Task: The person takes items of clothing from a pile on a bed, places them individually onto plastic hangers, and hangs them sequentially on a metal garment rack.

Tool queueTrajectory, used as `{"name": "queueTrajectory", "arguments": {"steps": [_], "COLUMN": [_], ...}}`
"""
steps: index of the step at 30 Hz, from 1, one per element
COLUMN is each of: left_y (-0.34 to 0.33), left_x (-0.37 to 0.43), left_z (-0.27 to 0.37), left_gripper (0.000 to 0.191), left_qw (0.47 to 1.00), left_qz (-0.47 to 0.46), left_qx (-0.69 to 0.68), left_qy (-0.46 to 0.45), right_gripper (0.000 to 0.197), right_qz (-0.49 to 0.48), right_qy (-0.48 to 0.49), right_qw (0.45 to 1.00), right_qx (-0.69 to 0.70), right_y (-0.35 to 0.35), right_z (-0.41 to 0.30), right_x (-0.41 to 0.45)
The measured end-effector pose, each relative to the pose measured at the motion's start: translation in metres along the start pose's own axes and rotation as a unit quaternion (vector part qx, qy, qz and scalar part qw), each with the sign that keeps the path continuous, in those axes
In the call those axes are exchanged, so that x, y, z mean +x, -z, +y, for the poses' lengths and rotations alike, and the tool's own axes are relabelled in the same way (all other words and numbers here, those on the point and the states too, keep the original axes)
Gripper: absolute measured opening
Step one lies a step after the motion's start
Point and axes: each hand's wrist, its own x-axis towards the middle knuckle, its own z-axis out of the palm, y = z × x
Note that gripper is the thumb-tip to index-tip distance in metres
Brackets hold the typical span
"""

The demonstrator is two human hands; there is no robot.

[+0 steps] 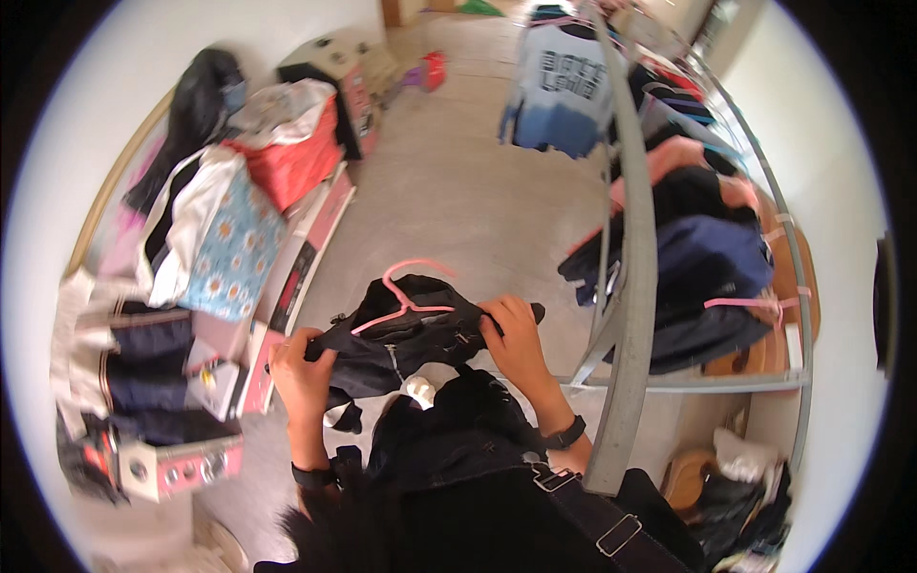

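A black garment (365,362) with a metal zipper hangs spread between my two hands, in front of my body. From its neck opening rises a pink clothes hanger (406,304), its hook pointing away from me. My left hand (304,369) grips the garment's left shoulder. On the other side, my right hand (514,340) holds the right shoulder between thumb and fingers. The hanger's arms go inside the cloth, so their ends are hidden. Black bands circle both my wrists.
At the right stands a metal clothes rack (634,251) with many garments, including a blue-and-white sweatshirt (562,86) at its far end. Along the left wall, cartons (179,465) carry piled clothes and a blue daisy-print cloth (233,247). A black bag (204,100) is farther back.
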Motion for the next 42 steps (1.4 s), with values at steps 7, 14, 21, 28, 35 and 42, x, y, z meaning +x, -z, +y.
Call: {"name": "queueTrajectory", "arguments": {"steps": [7,14,21,28,35,42], "left_y": [-0.085,-0.176,-0.223,-0.28,-0.35,-0.451], "left_x": [0.112,0.207,0.279,0.367,0.437,0.501], "left_z": [0.004,0.039,-0.002,-0.029,0.005,0.08], "left_gripper": [0.024,0.024,0.027,0.028,0.02,0.016], "left_qw": [0.987,0.96,0.933,0.886,0.87,0.871], "left_qz": [-0.118,-0.206,-0.26,-0.337,-0.344,-0.311], "left_qx": [-0.103,-0.153,-0.182,-0.246,-0.256,-0.318], "left_qy": [-0.021,-0.113,-0.168,-0.2,-0.243,-0.21], "right_gripper": [0.012,0.012,0.017,0.021,0.022,0.02], "right_qz": [0.096,0.178,0.257,0.271,0.287,0.319], "right_qy": [-0.083,-0.151,-0.141,-0.119,-0.146,-0.208], "right_qw": [0.989,0.966,0.941,0.908,0.89,0.877], "right_qx": [-0.075,-0.111,-0.169,-0.296,-0.322,-0.293], "right_y": [0.009,0.034,-0.002,0.014,0.041,0.083], "right_z": [0.022,0.068,0.078,0.105,0.156,0.275], "right_x": [0.032,0.067,0.133,0.229,0.302,0.373]}}
